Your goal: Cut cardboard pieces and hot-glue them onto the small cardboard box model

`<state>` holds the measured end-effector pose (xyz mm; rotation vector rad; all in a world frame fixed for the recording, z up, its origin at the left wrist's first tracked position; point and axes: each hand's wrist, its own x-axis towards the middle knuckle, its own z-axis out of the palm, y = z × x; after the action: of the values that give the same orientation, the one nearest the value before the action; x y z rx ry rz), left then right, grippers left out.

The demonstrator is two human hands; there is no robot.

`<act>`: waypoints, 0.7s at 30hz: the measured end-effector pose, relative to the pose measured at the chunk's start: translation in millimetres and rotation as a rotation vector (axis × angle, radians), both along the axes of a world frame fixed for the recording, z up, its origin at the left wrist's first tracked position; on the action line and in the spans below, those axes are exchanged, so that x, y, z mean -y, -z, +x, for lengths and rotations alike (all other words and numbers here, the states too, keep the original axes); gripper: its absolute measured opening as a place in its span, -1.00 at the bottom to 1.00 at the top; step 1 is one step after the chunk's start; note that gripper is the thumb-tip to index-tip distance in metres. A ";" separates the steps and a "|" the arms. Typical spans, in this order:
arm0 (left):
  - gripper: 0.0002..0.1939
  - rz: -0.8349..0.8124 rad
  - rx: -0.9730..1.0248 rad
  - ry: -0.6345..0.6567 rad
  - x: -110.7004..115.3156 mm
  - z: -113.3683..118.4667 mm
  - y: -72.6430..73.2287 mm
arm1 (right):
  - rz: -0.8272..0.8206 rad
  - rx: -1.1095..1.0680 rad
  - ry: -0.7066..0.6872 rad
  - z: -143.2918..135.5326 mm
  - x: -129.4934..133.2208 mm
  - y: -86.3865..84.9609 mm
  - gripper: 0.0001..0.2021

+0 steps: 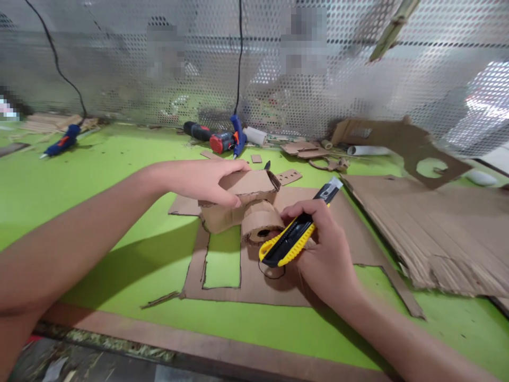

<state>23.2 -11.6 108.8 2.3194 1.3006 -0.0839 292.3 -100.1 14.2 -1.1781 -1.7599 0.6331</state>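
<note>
My left hand (202,178) grips a boxy cardboard camera model (252,183) from its left side, thumb on the front and fingers over the far top. A round cardboard lens tube (260,216) with a dark hole juts from its front. In my right hand (328,257) is a yellow and black utility knife (292,239), its clear-grey tip pointing up and away. Fingertips of that hand are close to the tube's right side; whether they touch it is hidden. Beneath lies a cardboard sheet (258,292) with a rectangular cutout and a drawn circle.
Behind stand a blue glue gun (237,137) and a red-black power tool (207,135). Another glue gun (63,140) lies at left. Larger cardboard (437,228) and a cut piece with a round hole (397,138) are at right. A perforated metal screen (199,63) closes the back.
</note>
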 end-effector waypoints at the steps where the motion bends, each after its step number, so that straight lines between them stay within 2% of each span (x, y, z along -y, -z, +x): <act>1: -0.19 0.006 -0.001 0.000 -0.1 0.0 0.2 | 0.007 -0.002 0.001 0.3 -0.3 0.4 -0.56; 7: -0.10 0.002 0.000 -0.031 -1.3 -2.4 2.9 | 0.053 0.035 -0.028 2.8 -2.9 -2.5 -0.55; 13: 0.00 0.015 0.009 -0.046 -3.0 -4.9 3.4 | 0.064 -0.031 -0.047 6.0 -5.1 -3.0 -0.56; 18: -0.03 0.118 0.023 0.010 -3.0 -6.4 4.1 | 0.088 0.012 -0.063 11.0 -7.3 -4.0 -0.55; 21: -0.05 0.155 0.011 -0.013 -1.8 -5.9 3.0 | 0.065 -0.018 -0.086 16.1 -9.0 -6.0 -0.60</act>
<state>17.3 -9.8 105.7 2.4365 1.3605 0.0350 308.4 -91.1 20.2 -1.0541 -1.8098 0.6299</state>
